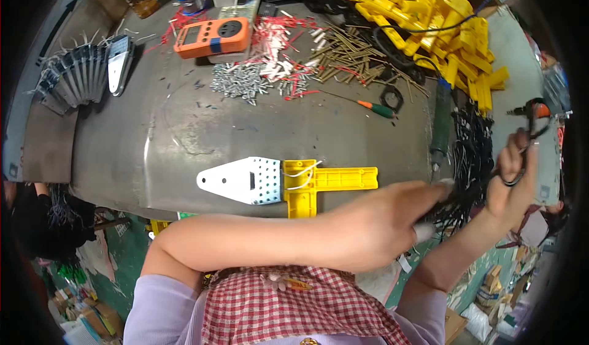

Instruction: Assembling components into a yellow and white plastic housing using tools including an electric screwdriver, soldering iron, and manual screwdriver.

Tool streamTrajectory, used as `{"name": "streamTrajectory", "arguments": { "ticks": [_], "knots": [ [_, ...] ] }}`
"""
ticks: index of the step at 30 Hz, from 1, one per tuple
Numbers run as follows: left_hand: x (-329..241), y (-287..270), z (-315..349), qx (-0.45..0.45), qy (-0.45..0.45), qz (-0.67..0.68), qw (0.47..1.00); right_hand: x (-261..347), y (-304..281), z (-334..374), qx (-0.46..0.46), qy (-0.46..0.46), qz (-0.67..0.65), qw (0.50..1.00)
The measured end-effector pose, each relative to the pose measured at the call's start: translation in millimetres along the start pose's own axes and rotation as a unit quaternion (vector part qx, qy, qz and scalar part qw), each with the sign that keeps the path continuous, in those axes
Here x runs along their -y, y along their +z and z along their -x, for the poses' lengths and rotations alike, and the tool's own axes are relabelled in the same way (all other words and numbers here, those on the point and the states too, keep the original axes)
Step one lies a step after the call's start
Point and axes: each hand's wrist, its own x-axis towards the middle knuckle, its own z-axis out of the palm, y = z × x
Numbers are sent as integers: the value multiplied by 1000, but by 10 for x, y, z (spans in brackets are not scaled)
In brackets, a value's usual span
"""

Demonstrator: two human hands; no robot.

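Observation:
My left arm reaches across to the right, and my left hand (402, 216), slightly blurred, closes on a bundle of black cables (469, 155) hanging at the table's right edge. Just beyond it, my right hand (512, 167) is curled round black-handled scissors (535, 127), whose loops show about the fingers; the blades are hard to make out among the cables. In front of me a white perforated metal plate (239, 180) lies against a yellow T-shaped plastic housing (343, 178), with a pale wire looped over it.
An orange meter (215, 36), small metal screws (236, 82), white-and-red connectors (276, 47) and brass-coloured rods (356, 53) cover the far table. Yellow housings (460, 32) are heaped far right. A screwdriver (374, 108) and soldering iron (440, 124) lie nearer. White plates (119, 66) stand left.

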Motion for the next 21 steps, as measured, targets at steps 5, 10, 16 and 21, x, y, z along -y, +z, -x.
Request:
{"name": "streamTrajectory", "arguments": {
  "ticks": [5,10,16,21],
  "knots": [
    [183,-278,413,25,-87,-98,991,-677,-504,-52,-214,-83,357,905],
    [550,-593,355,-138,-77,-320,934,-1452,156,306,66,-146,775,611],
    [677,-853,135,-274,-42,-170,946,-1646,884,323,259,4,385,886],
    [1086,-1508,221,-304,-199,-559,745,-1756,931,263,300,203,447,818]
  ]
}}
